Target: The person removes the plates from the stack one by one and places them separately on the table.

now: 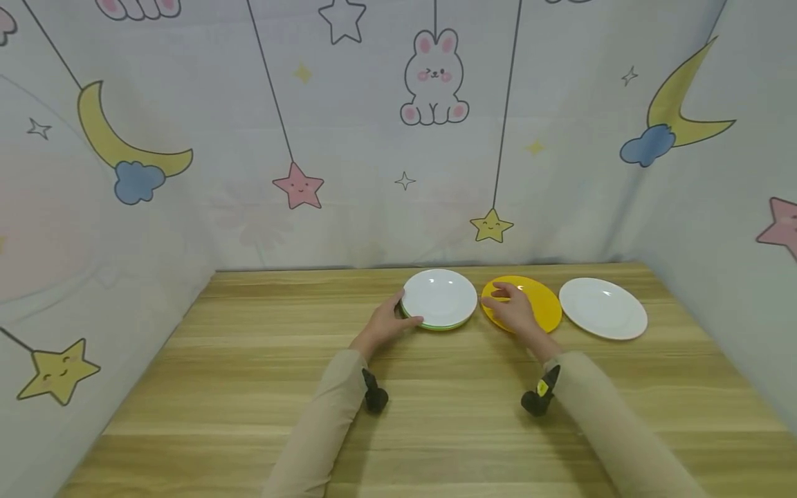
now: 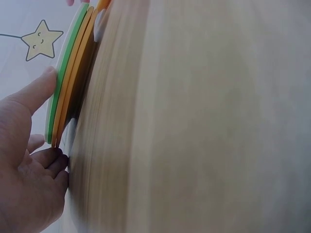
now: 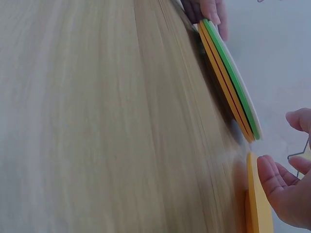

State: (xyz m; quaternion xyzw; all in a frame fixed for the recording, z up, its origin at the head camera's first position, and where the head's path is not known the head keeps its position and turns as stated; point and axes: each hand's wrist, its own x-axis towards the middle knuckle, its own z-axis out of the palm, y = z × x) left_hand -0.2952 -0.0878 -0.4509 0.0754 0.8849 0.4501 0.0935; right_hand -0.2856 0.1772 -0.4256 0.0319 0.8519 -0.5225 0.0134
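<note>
A stack of plates (image 1: 439, 299) sits at the back middle of the table, white on top. Both wrist views show a green rim (image 2: 62, 92) below the white, with orange-yellow rims (image 3: 226, 80) under that. My left hand (image 1: 381, 328) holds the stack at its left side, thumb on the front rim and fingers around the edge. Over the left part of a yellow plate (image 1: 543, 304) hovers my right hand (image 1: 515, 312), its fingers loosely bent with nothing between them. In the right wrist view, that hand (image 3: 291, 194) is apart from the stack.
Another white plate (image 1: 602, 309) lies to the right of the yellow one. All stand on a wood-grain table (image 1: 448, 429), near its back edge. Behind and at both sides hangs a white cloth (image 1: 367, 138) printed with stars, moons and a rabbit.
</note>
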